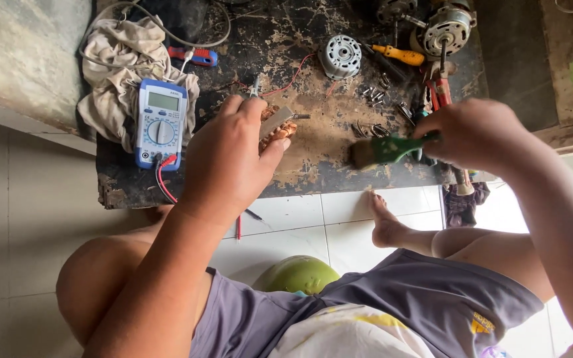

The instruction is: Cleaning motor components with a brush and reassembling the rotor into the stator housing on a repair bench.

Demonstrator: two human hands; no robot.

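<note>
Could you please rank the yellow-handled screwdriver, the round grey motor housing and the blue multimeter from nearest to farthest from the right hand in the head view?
From the right hand:
1. Yellow-handled screwdriver, just up and left of it.
2. Round grey motor housing, farther left, mid-bench.
3. Blue multimeter, far left, beside the cloth.

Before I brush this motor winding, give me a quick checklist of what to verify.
1. Left hand holds the motor winding firmly: ok.
2. Right hand has a grip on the green-handled brush: ok.
3. Bristles point toward the winding: ok.
4. Brush touches the winding: not ok, apart.
5. Loose screws lie away from the brush path: cannot tell.
6. Multimeter stands off to the side on the workboard: ok.
</note>
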